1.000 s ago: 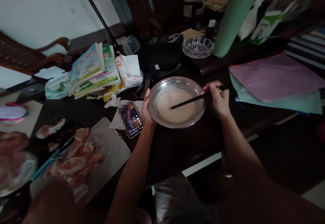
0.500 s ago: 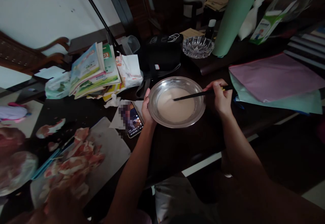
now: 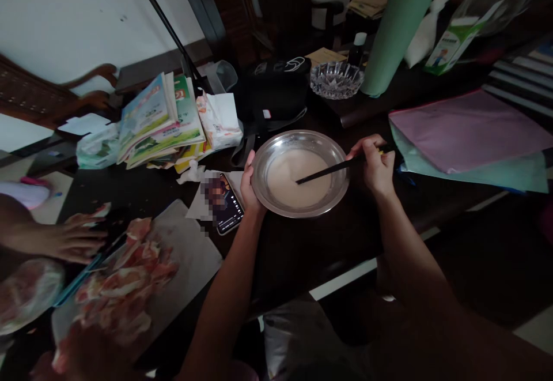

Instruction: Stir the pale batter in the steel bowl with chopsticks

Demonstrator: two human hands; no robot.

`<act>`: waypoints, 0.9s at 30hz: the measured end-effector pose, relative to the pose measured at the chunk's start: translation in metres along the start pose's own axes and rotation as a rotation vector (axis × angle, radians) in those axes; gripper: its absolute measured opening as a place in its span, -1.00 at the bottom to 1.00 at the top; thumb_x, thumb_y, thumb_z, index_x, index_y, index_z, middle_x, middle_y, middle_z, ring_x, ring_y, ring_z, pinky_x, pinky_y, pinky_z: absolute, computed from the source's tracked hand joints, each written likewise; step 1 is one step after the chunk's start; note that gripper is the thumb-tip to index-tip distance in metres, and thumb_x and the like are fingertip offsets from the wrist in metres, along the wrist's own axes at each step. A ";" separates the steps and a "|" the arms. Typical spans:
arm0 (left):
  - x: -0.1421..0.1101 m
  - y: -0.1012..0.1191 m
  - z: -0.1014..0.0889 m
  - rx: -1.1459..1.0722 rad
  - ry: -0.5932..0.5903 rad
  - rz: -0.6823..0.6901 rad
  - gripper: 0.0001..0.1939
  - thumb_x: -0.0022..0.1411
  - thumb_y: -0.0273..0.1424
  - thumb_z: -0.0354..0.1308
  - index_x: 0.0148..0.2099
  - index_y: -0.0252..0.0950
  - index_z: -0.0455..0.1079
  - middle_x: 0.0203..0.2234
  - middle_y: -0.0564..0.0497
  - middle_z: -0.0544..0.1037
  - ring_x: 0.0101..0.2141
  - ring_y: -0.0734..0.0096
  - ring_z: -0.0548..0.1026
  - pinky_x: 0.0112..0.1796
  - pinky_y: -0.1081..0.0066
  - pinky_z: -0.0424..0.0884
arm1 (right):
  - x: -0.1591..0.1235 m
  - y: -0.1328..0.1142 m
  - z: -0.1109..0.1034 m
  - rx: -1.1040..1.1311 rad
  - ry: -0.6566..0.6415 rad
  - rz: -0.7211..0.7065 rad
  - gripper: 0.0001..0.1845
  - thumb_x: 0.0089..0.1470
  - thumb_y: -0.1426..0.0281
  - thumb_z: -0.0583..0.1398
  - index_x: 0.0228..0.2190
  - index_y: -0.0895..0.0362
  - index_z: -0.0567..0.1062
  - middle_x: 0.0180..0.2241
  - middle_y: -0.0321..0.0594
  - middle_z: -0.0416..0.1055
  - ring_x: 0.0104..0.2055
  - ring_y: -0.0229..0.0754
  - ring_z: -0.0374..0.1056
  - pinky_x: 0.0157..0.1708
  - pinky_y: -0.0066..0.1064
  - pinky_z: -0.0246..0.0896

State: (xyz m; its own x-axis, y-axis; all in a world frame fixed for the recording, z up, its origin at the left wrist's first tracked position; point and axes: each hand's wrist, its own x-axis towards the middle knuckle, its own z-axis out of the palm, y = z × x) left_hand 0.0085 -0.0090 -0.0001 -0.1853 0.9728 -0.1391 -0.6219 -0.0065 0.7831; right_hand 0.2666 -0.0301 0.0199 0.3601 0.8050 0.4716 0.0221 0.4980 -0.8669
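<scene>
A shiny metal bowl holds a pale beige liquid. My left hand grips the bowl's left rim, its fingers along the outer side. In my right hand are dark chopsticks, held to the right of the bowl. They slant down to the left and their tips dip into the liquid near the middle. Beside my left wrist a lit phone lies on white paper.
Raw meat slices lie on a white cutting board at the left, with a co-worker's hand beside it. Books, a black bag, a glass ashtray and a pink folder surround the bowl.
The chopstick tips have shifted slightly down and toward the near side in the liquid. At the left, a co-worker's hand has come in over the table. The bowl stays in place.
</scene>
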 end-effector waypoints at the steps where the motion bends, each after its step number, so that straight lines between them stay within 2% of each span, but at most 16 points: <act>1: 0.000 0.000 0.000 0.003 0.006 0.000 -0.61 0.22 -0.36 0.10 0.07 -0.20 0.51 0.02 0.01 0.62 0.14 0.24 0.46 0.18 0.31 0.29 | 0.000 0.000 0.001 -0.006 -0.044 0.014 -0.64 0.16 0.06 0.25 -0.48 0.07 0.53 -0.55 -0.36 0.46 -0.51 -0.27 0.40 -0.40 -0.36 0.34; 4: -0.001 0.001 0.001 0.005 0.023 -0.006 -0.64 0.24 -0.37 0.09 0.05 -0.19 0.52 0.02 0.02 0.61 0.12 0.27 0.47 0.17 0.33 0.30 | -0.001 -0.001 0.002 -0.057 -0.128 0.009 -0.64 0.14 0.04 0.26 -0.45 0.06 0.55 -0.51 -0.32 0.50 -0.41 -0.23 0.47 -0.30 -0.32 0.38; 6: -0.001 0.002 0.002 0.005 0.025 -0.011 -0.65 0.25 -0.38 0.08 0.05 -0.20 0.52 0.03 0.01 0.60 0.12 0.29 0.47 0.17 0.34 0.30 | 0.000 0.000 0.000 -0.080 -0.069 -0.023 -0.63 0.15 0.04 0.25 -0.47 0.06 0.54 -0.51 -0.33 0.49 -0.40 -0.23 0.47 -0.28 -0.33 0.37; 8: -0.001 0.002 0.003 0.004 0.021 -0.014 -0.65 0.26 -0.38 0.07 0.06 -0.20 0.51 0.05 0.00 0.59 0.13 0.28 0.46 0.19 0.31 0.29 | 0.001 0.000 -0.001 -0.067 0.022 -0.044 -0.61 0.17 0.04 0.23 -0.50 0.06 0.51 -0.55 -0.36 0.45 -0.46 -0.26 0.42 -0.35 -0.36 0.34; 10: -0.001 0.001 0.002 0.003 0.017 -0.015 -0.63 0.26 -0.38 0.06 0.08 -0.19 0.50 0.04 0.00 0.60 0.15 0.26 0.45 0.20 0.29 0.28 | 0.000 0.000 -0.001 -0.030 0.048 -0.030 -0.60 0.17 0.03 0.23 -0.52 0.06 0.49 -0.60 -0.38 0.40 -0.54 -0.29 0.37 -0.43 -0.38 0.30; 14: 0.001 0.000 0.000 0.001 0.015 -0.006 -0.63 0.26 -0.39 0.06 0.07 -0.18 0.51 0.02 0.03 0.61 0.18 0.25 0.42 0.22 0.31 0.25 | -0.003 -0.002 0.002 -0.021 -0.107 0.033 -0.62 0.14 0.02 0.25 -0.47 0.06 0.53 -0.57 -0.36 0.45 -0.51 -0.26 0.40 -0.39 -0.36 0.35; 16: 0.002 -0.001 -0.001 -0.003 0.012 -0.006 -0.64 0.27 -0.39 0.06 0.06 -0.18 0.52 0.03 0.03 0.61 0.18 0.26 0.42 0.22 0.31 0.25 | -0.002 -0.002 0.002 -0.041 -0.130 0.018 -0.64 0.14 0.04 0.26 -0.45 0.05 0.54 -0.52 -0.34 0.49 -0.45 -0.25 0.44 -0.33 -0.34 0.37; 18: 0.002 -0.001 -0.001 -0.011 0.006 -0.007 -0.65 0.27 -0.38 0.06 0.05 -0.18 0.52 0.03 0.02 0.61 0.16 0.26 0.44 0.21 0.30 0.27 | -0.001 -0.001 0.001 -0.052 -0.061 -0.018 -0.64 0.16 0.05 0.25 -0.47 0.06 0.53 -0.52 -0.34 0.48 -0.44 -0.26 0.44 -0.32 -0.35 0.36; 21: 0.002 -0.001 -0.001 -0.027 -0.001 -0.009 -0.66 0.26 -0.39 0.06 0.04 -0.19 0.52 0.00 0.01 0.62 0.10 0.27 0.48 0.20 0.28 0.28 | 0.000 -0.001 -0.001 -0.021 0.034 -0.026 -0.62 0.18 0.05 0.23 -0.50 0.06 0.50 -0.58 -0.37 0.42 -0.52 -0.29 0.39 -0.41 -0.38 0.32; 24: 0.002 -0.001 -0.001 -0.030 0.008 -0.012 -0.67 0.26 -0.41 0.06 0.01 -0.18 0.53 -0.01 0.02 0.62 0.08 0.28 0.50 0.19 0.30 0.29 | -0.001 -0.002 0.001 -0.010 -0.054 0.011 -0.63 0.17 0.05 0.24 -0.49 0.06 0.51 -0.58 -0.37 0.43 -0.54 -0.28 0.38 -0.42 -0.37 0.34; 27: 0.002 -0.001 -0.001 -0.014 0.013 -0.006 -0.67 0.26 -0.41 0.05 0.00 -0.17 0.54 -0.02 0.03 0.63 0.10 0.28 0.49 0.18 0.31 0.30 | -0.001 -0.001 0.002 -0.050 -0.145 0.008 -0.67 0.17 0.07 0.25 -0.45 0.05 0.56 -0.51 -0.34 0.50 -0.42 -0.24 0.47 -0.31 -0.34 0.37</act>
State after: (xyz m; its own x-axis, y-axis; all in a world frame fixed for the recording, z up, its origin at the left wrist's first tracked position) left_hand 0.0075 -0.0070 -0.0018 -0.1914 0.9697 -0.1518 -0.6337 -0.0040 0.7735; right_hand 0.2646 -0.0311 0.0202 0.2222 0.8485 0.4803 0.0674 0.4780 -0.8758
